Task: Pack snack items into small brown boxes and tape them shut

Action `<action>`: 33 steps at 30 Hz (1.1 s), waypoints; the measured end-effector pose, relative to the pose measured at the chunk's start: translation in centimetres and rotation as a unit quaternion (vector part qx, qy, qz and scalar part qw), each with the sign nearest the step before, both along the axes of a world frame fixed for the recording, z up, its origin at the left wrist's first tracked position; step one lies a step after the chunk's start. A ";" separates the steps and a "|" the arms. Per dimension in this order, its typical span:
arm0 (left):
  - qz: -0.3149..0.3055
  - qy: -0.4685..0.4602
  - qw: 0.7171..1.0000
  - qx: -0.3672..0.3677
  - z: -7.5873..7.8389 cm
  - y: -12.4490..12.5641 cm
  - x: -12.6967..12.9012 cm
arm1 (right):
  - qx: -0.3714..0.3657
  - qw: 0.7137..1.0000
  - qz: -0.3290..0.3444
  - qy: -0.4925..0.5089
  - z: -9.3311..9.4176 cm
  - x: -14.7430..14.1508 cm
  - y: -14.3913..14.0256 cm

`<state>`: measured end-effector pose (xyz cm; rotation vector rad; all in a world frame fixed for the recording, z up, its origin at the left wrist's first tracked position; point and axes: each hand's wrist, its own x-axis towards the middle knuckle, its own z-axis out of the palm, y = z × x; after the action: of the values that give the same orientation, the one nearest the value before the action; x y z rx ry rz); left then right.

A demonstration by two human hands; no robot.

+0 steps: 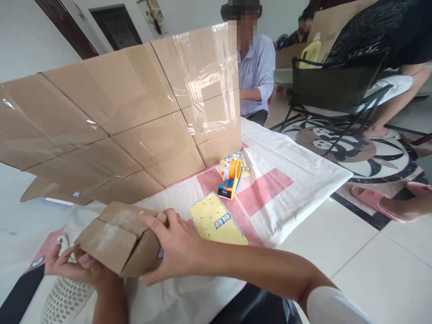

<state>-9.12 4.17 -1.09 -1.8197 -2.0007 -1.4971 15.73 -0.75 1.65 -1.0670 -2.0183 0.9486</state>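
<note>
A small brown cardboard box (111, 238), its upper flaps folded over and a strip of clear tape on them, is held above the near edge of the table between my two hands. My left hand (76, 265) supports its left side and underside, fingers curled and partly hidden by the box. My right hand (178, 247) wraps around the right end, thumb and fingers spread over its edges. Beyond the right hand lies a yellow printed card (218, 220). A blue and orange tape dispenser (231, 182) stands behind that card, partly over another yellow printed sheet (243, 164).
A tall taped cardboard panel (141, 112) stands along the table's far side. White and pink cloth (270, 180) covers the table. A person (256, 76) sits behind the panel. Another person sits in a dark chair (334, 90) at right. A white perforated object (65, 301) is below my left hand.
</note>
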 end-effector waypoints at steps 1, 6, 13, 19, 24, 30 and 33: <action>0.025 0.011 0.999 0.042 -0.3 -0.1 0.5 | 0.010 1.000 -0.014 0.019 0.3 0.2 -0.2; -0.018 0.033 0.983 0.178 -1.7 -0.5 2.4 | 0.105 0.977 -0.084 0.167 2.4 5.6 -0.8; -0.110 -0.117 0.977 0.142 -1.8 -0.7 2.3 | 0.310 0.855 -0.404 0.098 4.0 28.2 -3.8; -0.172 -0.219 0.960 0.043 -1.8 -0.4 1.8 | 0.182 0.851 -0.492 -0.018 -1.0 40.3 -3.0; -0.189 -0.198 0.961 -0.031 -2.9 0.4 2.6 | 0.107 0.850 -0.492 -0.155 -0.2 39.4 8.0; -0.218 -0.139 0.964 -0.067 -4.6 0.5 2.3 | 0.036 0.852 -0.501 -0.151 2.8 34.9 21.1; -0.158 -0.126 0.978 -0.039 -5.1 0.6 0.9 | 0.002 0.855 -0.505 -0.118 0.9 34.3 19.2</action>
<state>-8.19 4.74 -6.24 -2.1634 -1.9677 -1.8431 50.02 18.42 2.51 -1.9973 -1.2626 0.2419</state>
